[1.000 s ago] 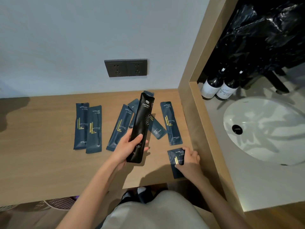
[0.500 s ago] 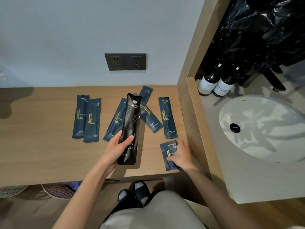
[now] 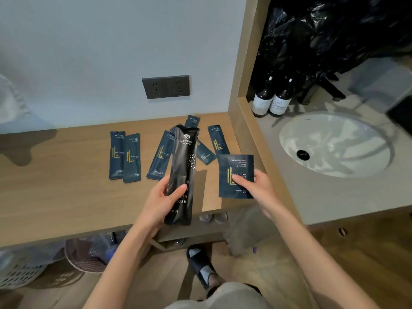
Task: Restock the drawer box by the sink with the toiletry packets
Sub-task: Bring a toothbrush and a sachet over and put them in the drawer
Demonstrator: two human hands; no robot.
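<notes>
My left hand [image 3: 163, 198] grips a long black toothbrush packet [image 3: 184, 166], held upright above the wooden counter [image 3: 55, 197]. My right hand [image 3: 256, 186] holds a square dark-blue shower cap packet [image 3: 235, 166] lifted off the counter near its right end. Several long dark-blue packets lie flat on the counter: two side by side at the left [image 3: 124, 157], one slanted [image 3: 160, 157] just left of the black packet, others [image 3: 217, 139] behind my hands. No drawer box is in view.
A wooden partition [image 3: 243, 108] separates the counter from the grey vanity with a white sink [image 3: 334, 143]. Two dark bottles [image 3: 270, 101] stand at the vanity's back left under a black plastic bag [image 3: 334, 30]. A double socket [image 3: 166, 86] is on the wall. Baskets sit below the counter.
My right hand has picked the square packet up off the counter and raised it. My left hand still holds the black packet, now a little lower and closer to me.
</notes>
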